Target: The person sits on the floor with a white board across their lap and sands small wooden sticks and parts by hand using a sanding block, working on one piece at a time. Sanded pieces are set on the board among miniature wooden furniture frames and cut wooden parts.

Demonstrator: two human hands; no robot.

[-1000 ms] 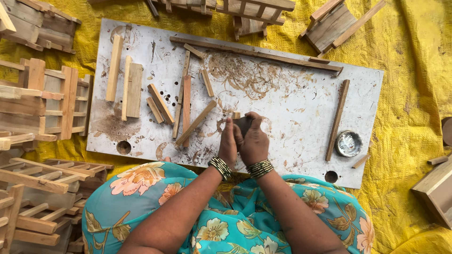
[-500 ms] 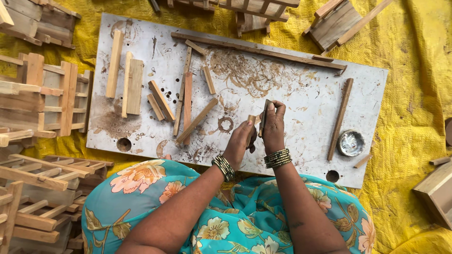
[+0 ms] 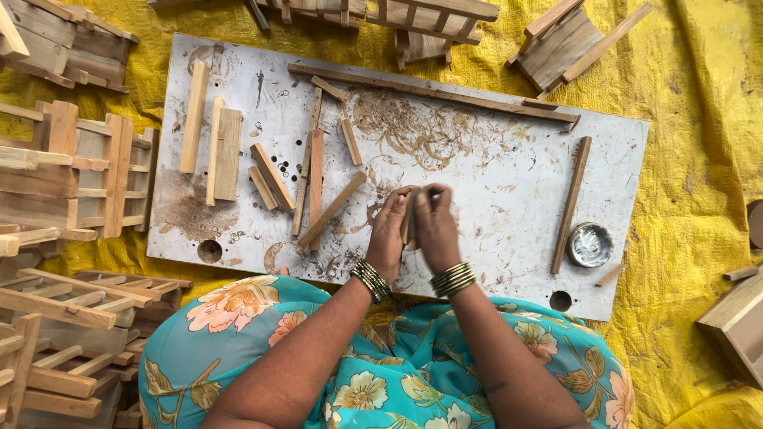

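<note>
At the frame's centre, both hands press together around a small wooden piece [image 3: 408, 216]: the left hand [image 3: 389, 236] cups it from one side, the right hand [image 3: 435, 228] closes over the other. They hover over the white bench [image 3: 493, 183]. Further left lie loose wooden slats [image 3: 316, 184]; a small metal tin [image 3: 590, 244] sits at right, on yellow cloth [image 3: 699, 159] beyond.

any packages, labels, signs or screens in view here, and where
None in view: no package, label, sign or screen.
Nearest to a container: small round shiny metal tin, open, on the right of the stained white board.
Both hands, left hand and right hand, hold a small wooden piece.
</note>
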